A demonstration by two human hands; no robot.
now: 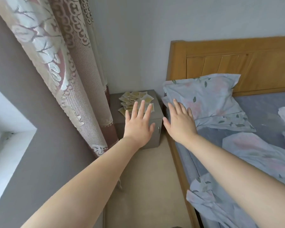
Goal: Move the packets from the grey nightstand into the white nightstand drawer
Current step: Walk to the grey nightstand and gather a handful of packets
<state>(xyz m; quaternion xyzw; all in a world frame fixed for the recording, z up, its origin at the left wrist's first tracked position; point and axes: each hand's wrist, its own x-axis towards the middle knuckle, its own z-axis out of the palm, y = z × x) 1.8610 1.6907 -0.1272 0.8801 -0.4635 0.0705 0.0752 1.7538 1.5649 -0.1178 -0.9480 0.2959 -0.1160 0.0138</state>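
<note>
I reach both arms toward the grey nightstand [152, 140]; my left hand [138, 124] hangs in front of it, fingers straight and spread, holding nothing, the fingertips over its near top edge; my right hand [179, 122], just right of the nightstand, is equally flat, spread and empty, near the corner of a pillow [204, 99]; I cannot tell whether it touches it. On top of the nightstand the packets [135, 99] lie in a loose, overlapping heap, none lifted yet; I judge this to be the first reach. Next, I need to gather the thin packets under curled fingers; the white nightstand is out of view, so I must turn to find it.
</note>
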